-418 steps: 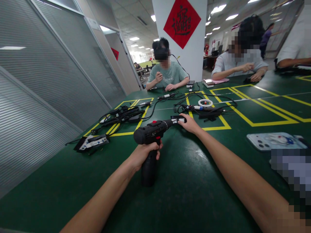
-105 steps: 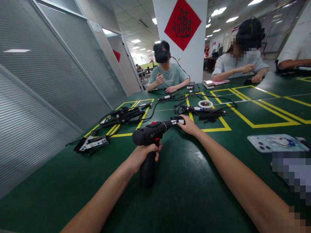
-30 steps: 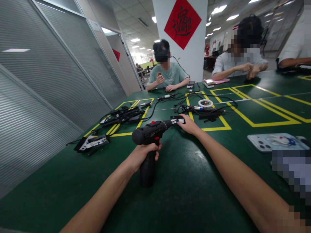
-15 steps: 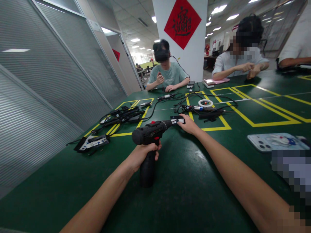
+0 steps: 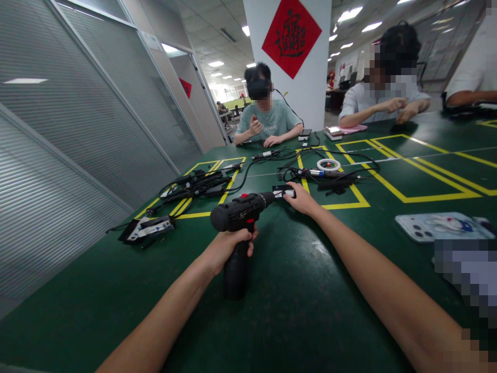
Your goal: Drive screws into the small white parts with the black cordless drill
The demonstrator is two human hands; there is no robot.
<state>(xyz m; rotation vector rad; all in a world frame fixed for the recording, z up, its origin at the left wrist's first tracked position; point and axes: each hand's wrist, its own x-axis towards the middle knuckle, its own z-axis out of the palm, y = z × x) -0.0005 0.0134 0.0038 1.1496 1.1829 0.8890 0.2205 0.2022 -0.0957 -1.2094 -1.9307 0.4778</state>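
My left hand (image 5: 233,246) is wrapped round the grip of a black cordless drill (image 5: 235,212) with red switches. The drill stands upright, its base at the green table, and its chuck points away to the right. At the chuck's front lies a small black-and-white block (image 5: 280,191). The fingers of my right hand (image 5: 300,198) are closed on this block's right end. The drill's tip meets the block, but whether a bit enters it is too small to make out.
A cable tangle (image 5: 202,184) and a black-and-white strip piece (image 5: 149,229) lie left. Behind my right hand are a white tape ring (image 5: 328,165) and pen-shaped tools (image 5: 322,174) with cables. A phone (image 5: 442,228) lies right. Other people sit across the green table (image 5: 295,311).
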